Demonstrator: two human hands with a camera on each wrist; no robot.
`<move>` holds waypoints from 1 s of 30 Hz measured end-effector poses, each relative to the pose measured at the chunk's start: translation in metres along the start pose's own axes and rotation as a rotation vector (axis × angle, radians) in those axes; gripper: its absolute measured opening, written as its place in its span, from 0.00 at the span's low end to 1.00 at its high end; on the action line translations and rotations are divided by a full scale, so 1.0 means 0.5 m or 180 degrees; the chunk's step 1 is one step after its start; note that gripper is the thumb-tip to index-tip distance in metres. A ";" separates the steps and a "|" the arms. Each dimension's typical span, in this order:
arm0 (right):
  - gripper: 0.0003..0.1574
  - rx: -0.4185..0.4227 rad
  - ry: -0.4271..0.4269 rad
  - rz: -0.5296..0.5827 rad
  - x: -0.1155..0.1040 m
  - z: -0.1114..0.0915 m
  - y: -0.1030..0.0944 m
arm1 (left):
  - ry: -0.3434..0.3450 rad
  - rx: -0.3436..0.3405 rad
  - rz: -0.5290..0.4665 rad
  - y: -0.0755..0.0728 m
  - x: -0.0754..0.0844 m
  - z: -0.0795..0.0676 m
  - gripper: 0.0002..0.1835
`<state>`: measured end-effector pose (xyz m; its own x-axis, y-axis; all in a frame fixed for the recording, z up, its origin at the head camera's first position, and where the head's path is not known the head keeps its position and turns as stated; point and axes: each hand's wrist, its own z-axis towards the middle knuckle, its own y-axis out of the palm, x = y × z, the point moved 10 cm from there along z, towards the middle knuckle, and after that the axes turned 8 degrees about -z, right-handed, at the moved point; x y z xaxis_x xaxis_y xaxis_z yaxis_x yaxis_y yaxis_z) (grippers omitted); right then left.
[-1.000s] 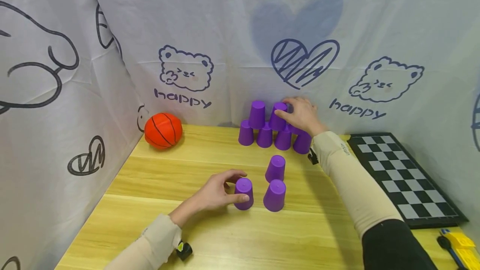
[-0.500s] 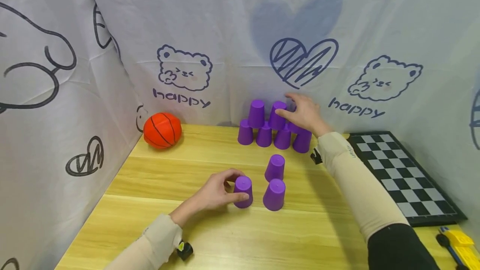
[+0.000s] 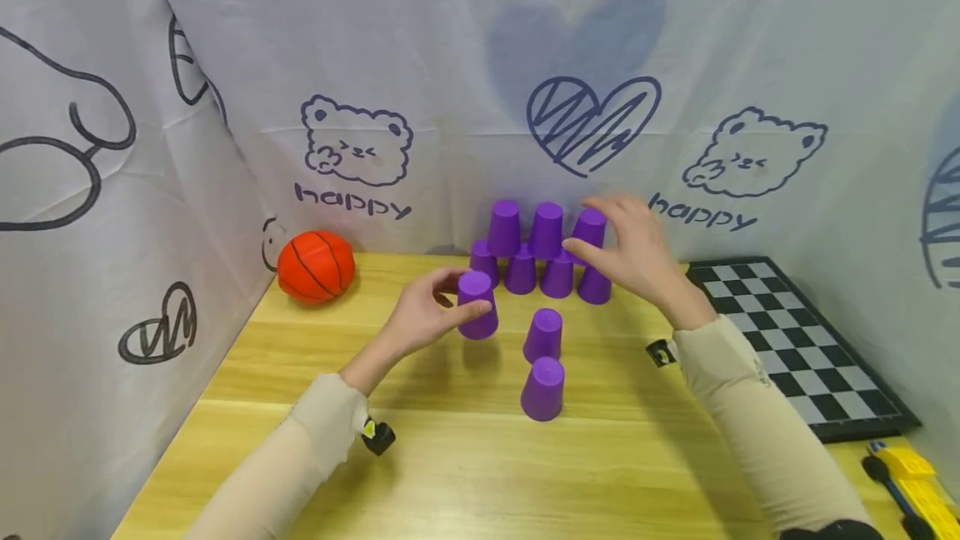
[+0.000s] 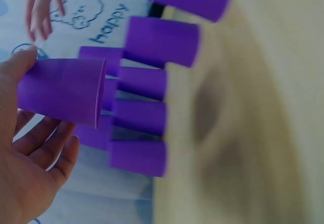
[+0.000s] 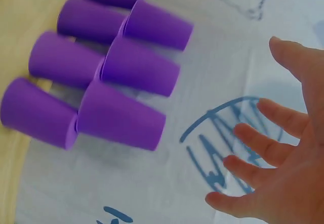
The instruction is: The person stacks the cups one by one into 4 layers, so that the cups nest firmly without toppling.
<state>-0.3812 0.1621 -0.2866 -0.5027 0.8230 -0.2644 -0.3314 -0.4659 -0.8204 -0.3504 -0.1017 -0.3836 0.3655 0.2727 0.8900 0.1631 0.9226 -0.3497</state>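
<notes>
My left hand holds an upside-down purple cup above the table, with the thumb on its near side. In the left wrist view that cup lies between thumb and fingers. At the back, a stack of purple cups stands in two tiers, three on top of a lower row. My right hand is in front of the stack's right end, fingers spread and holding nothing. The right wrist view shows the hand apart from the stacked cups. Two more cups stand upside down in front of the stack.
An orange toy basketball sits at the back left of the wooden table. On the right lies a black-and-white checkered board, with a yellow toy nearer. A printed white cloth hangs behind.
My left hand has lifted its cup off the table and carried it towards the stack. My right hand has drawn back from the top tier to the right, and the top right cup now shows.
</notes>
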 end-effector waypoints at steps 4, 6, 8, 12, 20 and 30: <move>0.35 0.0150 -0.0271 0.0245 -0.035 -0.066 -0.008 | 0.0143 0.0126 -0.0048 -0.021 0.042 0.054 0.26; 0.33 0.0116 -0.0302 0.0374 -0.045 -0.100 0.001 | 0.0190 0.0193 -0.0094 -0.030 0.061 0.079 0.26; 0.32 0.0066 -0.0318 0.0479 -0.053 -0.132 0.014 | 0.0216 0.0260 -0.0135 -0.036 0.075 0.103 0.27; 0.32 -0.0123 -0.0302 0.0656 -0.063 -0.190 0.043 | 0.0153 0.0315 -0.0142 -0.030 0.092 0.145 0.30; 0.32 -0.0675 -0.0123 0.0883 -0.077 -0.259 0.111 | -0.0001 0.0379 -0.0006 -0.004 0.115 0.211 0.34; 0.33 -0.0715 -0.0327 0.0842 -0.090 -0.294 0.158 | -0.0055 0.0544 -0.0028 0.017 0.125 0.274 0.32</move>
<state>-0.2672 0.1359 -0.4142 -0.6291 0.6412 -0.4395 -0.0011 -0.5661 -0.8243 -0.4517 -0.0394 -0.2907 0.3486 0.2677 0.8982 0.0076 0.9575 -0.2883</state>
